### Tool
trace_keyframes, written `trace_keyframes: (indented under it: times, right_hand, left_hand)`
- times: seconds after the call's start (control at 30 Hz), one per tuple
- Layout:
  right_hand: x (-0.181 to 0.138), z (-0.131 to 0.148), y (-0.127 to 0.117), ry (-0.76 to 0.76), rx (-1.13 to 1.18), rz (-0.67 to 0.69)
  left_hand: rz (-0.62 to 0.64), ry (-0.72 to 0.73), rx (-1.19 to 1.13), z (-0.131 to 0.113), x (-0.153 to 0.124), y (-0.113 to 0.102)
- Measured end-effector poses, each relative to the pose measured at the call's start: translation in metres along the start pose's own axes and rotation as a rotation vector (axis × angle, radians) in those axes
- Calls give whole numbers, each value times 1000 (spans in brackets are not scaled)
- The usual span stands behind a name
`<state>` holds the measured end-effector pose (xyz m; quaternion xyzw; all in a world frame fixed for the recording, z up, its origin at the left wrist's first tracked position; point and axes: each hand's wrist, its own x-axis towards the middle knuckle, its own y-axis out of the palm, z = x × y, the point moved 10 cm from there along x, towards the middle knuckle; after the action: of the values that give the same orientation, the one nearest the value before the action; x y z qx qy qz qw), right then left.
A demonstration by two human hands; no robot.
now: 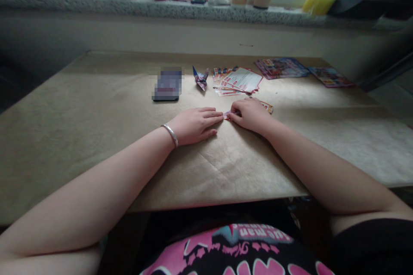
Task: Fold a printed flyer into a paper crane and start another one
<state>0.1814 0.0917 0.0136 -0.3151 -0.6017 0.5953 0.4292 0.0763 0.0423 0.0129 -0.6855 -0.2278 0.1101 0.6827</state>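
Observation:
My left hand [195,125], with a silver bangle at the wrist, lies flat on the table, fingers stretched out. Its fingertips touch the edge of a small piece of folded printed paper [226,115]. Curled over that paper is my right hand [251,115], thumb and fingers pinching it against the tabletop; most of the paper is hidden. An orange-and-white printed piece [267,106] shows from behind the right hand; I cannot tell whether it is the same paper. A folded paper crane [201,78] stands just beyond my hands.
Beyond my right hand lies a fanned pile of printed cards [240,80]. Colourful stacked leaflets [282,68] and another leaflet [331,77] lie far right. A pixelated dark phone-like object [167,84] rests left of the crane. Bottles and other items stand on the stone windowsill [180,8].

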Motion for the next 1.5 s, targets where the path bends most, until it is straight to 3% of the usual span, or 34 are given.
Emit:
trace_keyframes:
  times: [0.77,1.07,1.5]
  right_hand:
    - [1,-4,0,47,24,11]
    - [0,-6,0,60,47,1]
    - [-1,-6,-2,84,87,-14]
  left_hand:
    - [-64,-17,86,-4,6,-7]
    - [-22,-74,162,-9,5,-14]
    - [-87,-224,28,16,-4,-20]
